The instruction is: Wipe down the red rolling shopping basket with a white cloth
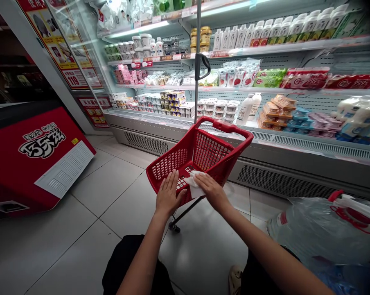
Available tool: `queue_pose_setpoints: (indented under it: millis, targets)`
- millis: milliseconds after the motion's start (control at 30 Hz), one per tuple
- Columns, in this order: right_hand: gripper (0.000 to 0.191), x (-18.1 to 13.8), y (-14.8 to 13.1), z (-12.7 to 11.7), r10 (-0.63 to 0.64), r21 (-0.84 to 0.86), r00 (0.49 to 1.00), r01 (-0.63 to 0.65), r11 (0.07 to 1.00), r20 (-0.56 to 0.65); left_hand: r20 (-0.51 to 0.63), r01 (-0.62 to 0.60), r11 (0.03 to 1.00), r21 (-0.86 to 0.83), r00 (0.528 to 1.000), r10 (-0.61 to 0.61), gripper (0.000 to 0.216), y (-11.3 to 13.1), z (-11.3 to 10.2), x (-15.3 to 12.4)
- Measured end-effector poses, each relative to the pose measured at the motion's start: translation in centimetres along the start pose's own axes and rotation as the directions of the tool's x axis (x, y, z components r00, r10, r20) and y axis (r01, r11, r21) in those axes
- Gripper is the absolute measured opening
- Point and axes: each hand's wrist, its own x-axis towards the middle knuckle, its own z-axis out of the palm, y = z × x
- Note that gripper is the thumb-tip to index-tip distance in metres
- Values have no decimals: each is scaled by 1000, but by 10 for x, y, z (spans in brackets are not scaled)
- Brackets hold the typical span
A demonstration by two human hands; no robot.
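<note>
One basket — tipped, mouth facing the person. Left hand flat on its rim, fingers spread; right hand presses one cloth, fingers together.

Both bare forearms reach forward from the bottom of the view and converge toward the middle. The left arm rises steeply from the lower centre, wrist straight. The left hand lies flat, palm down, fingers extended and held close together, pointing away from the body. The right arm comes in from the lower right on a long diagonal, forearm fully bare. The right hand is palm down too, angled toward the left hand, its fingers slightly curled and pressed downward. The two hands sit just beside each other, not overlapping. Dark-clothed knees show below the arms.
</note>
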Motion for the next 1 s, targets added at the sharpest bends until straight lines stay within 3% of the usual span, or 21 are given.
queue_pose_setpoints:
  millis: [100,167,267,367,433,533,633,700,800,900,1000]
  targets:
    - [59,-4,-25,6,-45,27,999,44,999,14,-25,-5,1000,-10,1000,4,82,27,7,9]
    - [60,-7,-23,0,-83,31,996,82,996,32,-26,16,1000,-17,1000,-16,84,39,10,11]
    - [62,-14,9,-23,-83,2,996,83,997,42,-27,15,1000,-9,1000,-15,82,40,9,8]
    - [63,-22,44,-44,12,-60,1000,-12,998,0,-15,-14,1000,18,1000,14,79,34,5,4]
    - [63,-25,51,-48,64,-84,998,-66,994,-28,-8,-3,999,43,1000,3,75,34,4,5]
    - [61,-22,34,-36,77,-76,996,-80,994,-46,-8,8,997,74,1000,-7,71,42,5,12]
    - [63,-14,8,-20,24,-43,1000,-25,999,-18,-11,-10,998,67,1000,11,75,52,9,17]
    - [65,-12,6,-19,-23,-31,1000,24,999,21,-5,-21,998,52,1000,21,77,52,11,18]
    - [65,-15,33,-37,-42,-63,998,45,997,48,13,-53,998,34,999,53,76,46,12,15]
    - [63,-21,74,-62,44,-144,999,-45,989,-11,15,-81,997,16,997,81,76,41,10,14]
    - [61,-23,87,-70,124,-194,990,-136,972,-69,3,-78,997,6,997,78,79,43,9,14]
